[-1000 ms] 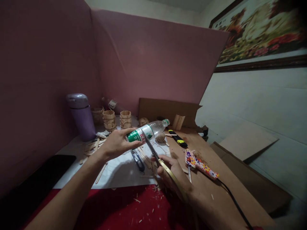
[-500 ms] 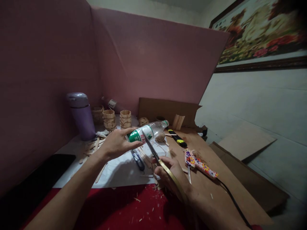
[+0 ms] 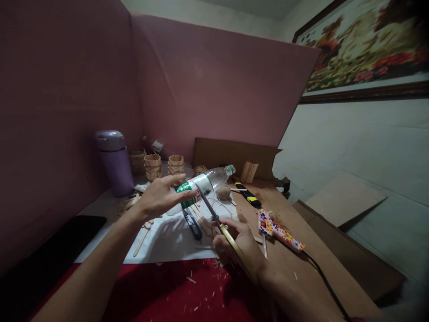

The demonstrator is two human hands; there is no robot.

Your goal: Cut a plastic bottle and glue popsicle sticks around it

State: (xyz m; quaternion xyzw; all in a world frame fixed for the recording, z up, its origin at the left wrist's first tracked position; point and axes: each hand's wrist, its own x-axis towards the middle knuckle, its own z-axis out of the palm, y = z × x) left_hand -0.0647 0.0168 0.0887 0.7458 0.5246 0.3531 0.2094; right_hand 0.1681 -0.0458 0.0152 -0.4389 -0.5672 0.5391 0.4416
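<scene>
My left hand (image 3: 164,194) grips the label end of a clear plastic bottle (image 3: 219,176), thumb in front and fingers behind. The bottle is tilted, its green-ringed neck pointing up to the right. Its label is green and white. My right hand (image 3: 239,241) holds scissors (image 3: 212,209) with brass-coloured handles. The blades point up to the left and look closed, their tips over the label; I cannot tell if they cut into it. Beneath the bottle lie small dark-blue thread snips (image 3: 192,225) and loose wooden sticks (image 3: 142,239). A twine ball (image 3: 223,192) sits just behind.
A purple flask (image 3: 115,163) and wooden-stick cups (image 3: 153,167) stand at the back left. To the right are a yellow-black utility knife (image 3: 248,194) and a flowered glue gun (image 3: 279,230) with its cord. A dark flat object (image 3: 73,237) lies left. Scraps dot the red cloth (image 3: 174,286).
My left hand and the bottle have shifted slightly left, with the bottle's base end lower. The scissors have moved a little left along with it.
</scene>
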